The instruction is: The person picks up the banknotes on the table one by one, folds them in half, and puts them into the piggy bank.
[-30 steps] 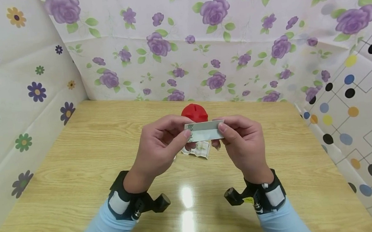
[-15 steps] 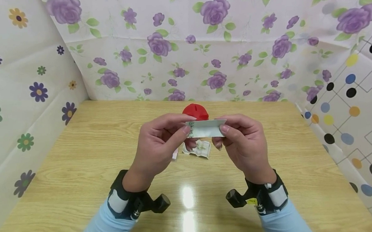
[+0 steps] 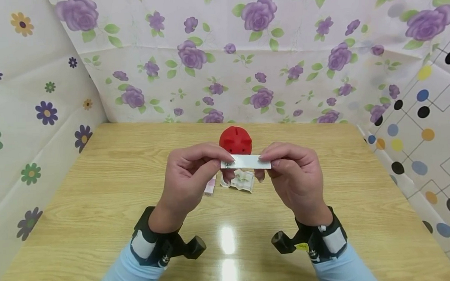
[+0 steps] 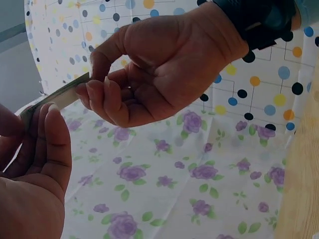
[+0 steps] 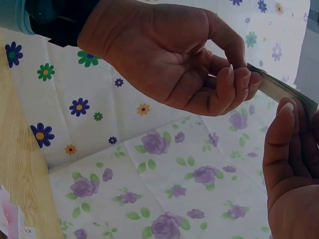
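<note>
Both hands hold a narrow folded paper strip, seemingly a banknote, level above the table. My left hand pinches its left end, where dark print shows; my right hand pinches its right end. Thumbs and index fingers press the strip, and the other fingers curl beneath. In the left wrist view the banknote has a greenish edge and a pale side. Just beyond the hands sits a red piggy bank, a slot on its top, its lower part hidden by the strip.
A creased, pale banknote lies on the wooden table below the strip. A pink folded paper lies to its left, partly behind the left hand. Flowered cloth hangs behind, and dotted cloth stands at the right.
The strip has been folded narrower or tilted, and its face now looks whiter. Index fingers have come over its top edge. It sits slightly lower, showing more of the piggy bank.
</note>
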Demonstrator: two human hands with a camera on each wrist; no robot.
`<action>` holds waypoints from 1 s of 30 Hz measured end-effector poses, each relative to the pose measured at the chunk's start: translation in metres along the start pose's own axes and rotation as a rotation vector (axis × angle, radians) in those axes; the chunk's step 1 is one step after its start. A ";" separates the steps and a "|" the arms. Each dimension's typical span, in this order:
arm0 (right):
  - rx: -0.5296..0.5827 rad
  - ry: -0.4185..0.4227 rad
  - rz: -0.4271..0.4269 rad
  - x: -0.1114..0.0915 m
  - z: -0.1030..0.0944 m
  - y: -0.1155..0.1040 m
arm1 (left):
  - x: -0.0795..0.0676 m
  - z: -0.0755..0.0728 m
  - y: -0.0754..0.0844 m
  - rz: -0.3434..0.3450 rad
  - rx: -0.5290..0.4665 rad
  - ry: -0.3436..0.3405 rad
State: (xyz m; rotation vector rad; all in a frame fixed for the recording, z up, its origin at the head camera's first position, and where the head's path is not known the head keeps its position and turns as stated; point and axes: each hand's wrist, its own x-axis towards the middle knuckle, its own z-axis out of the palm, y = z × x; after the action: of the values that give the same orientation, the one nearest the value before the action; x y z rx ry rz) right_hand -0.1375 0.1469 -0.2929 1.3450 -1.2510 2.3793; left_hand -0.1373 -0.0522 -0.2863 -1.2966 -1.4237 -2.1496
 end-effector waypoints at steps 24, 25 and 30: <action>-0.608 -0.040 -0.190 0.013 0.025 -0.009 | 0.008 0.021 0.012 0.088 0.292 -0.057; -0.607 -0.047 -0.201 0.013 0.026 -0.010 | 0.009 0.022 0.012 0.103 0.289 -0.058; -0.603 -0.064 -0.222 0.013 0.028 -0.010 | 0.011 0.027 0.013 0.189 0.286 -0.050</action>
State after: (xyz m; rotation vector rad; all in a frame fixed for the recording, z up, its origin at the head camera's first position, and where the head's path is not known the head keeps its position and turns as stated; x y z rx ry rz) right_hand -0.1222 0.1296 -0.2693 1.2756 -1.5660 1.6293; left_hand -0.1215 -0.0334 -0.2661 -1.3237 -1.4966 -1.7320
